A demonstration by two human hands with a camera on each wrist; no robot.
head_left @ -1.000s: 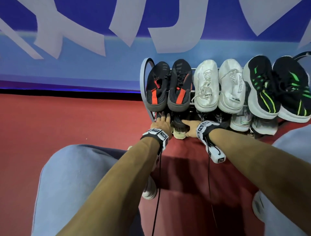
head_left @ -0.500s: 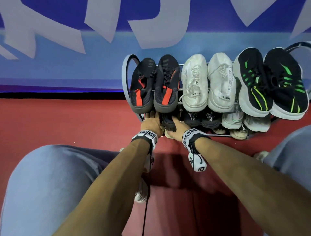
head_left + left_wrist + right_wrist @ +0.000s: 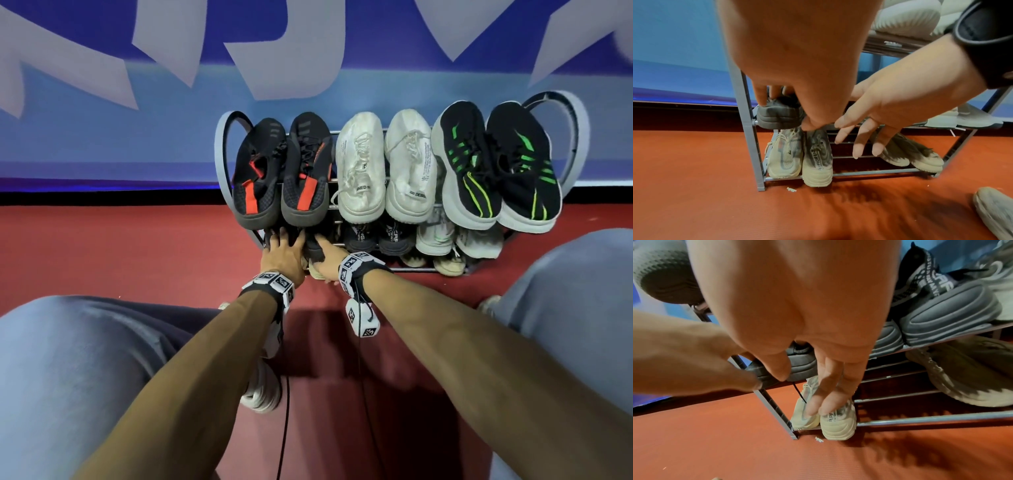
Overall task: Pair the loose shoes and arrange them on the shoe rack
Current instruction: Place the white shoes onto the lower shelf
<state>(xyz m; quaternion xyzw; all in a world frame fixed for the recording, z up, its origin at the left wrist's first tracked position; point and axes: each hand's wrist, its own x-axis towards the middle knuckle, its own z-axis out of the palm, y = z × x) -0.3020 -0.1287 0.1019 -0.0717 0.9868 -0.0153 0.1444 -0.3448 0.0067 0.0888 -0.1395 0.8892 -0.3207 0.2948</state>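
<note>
Both arms reach toward twelve o'clock; the left hand (image 3: 282,255) grips a dark shoe (image 3: 777,113) on the rack (image 3: 748,113)'s middle shelf, the right hand (image 3: 327,262) beside it loosely spread, holding nothing.

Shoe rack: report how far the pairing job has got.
Done: the top shelf carries three matched pairs, and beige pairs stand at the bottom. In hand: the left hand grips a dark shoe on the middle shelf; the right hand hovers open beside it. Left: one loose shoe on the floor.
</note>
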